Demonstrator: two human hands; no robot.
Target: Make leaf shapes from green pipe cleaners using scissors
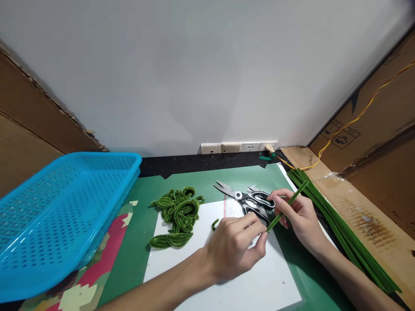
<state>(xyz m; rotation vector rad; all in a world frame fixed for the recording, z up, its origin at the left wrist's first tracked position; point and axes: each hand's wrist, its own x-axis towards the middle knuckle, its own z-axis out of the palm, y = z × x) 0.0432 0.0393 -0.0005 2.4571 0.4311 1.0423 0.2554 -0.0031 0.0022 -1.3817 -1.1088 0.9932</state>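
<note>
A short green pipe cleaner (293,198) slants between my two hands. Its lower end is pinched between the thumb and fingers of my left hand (238,244). My right hand (300,214) grips it higher up, and its tip sticks out above the fingers. Just behind the hands lie black-handled scissors (238,195) with their blades parted, pointing left. A small curled green piece (214,224) rests on the white sheet (249,285) beside my left hand. Farther left is a heap of green pipe cleaner leaf shapes and curls (181,209).
A blue perforated basket (131,162) stands at the left. Along the right lies a bundle of long green pipe cleaners (340,229) beside cardboard (366,207). A wall with sockets (251,147) closes the back, with a yellow-orange cable (352,121) plugged in. The green mat (136,233) covers the table.
</note>
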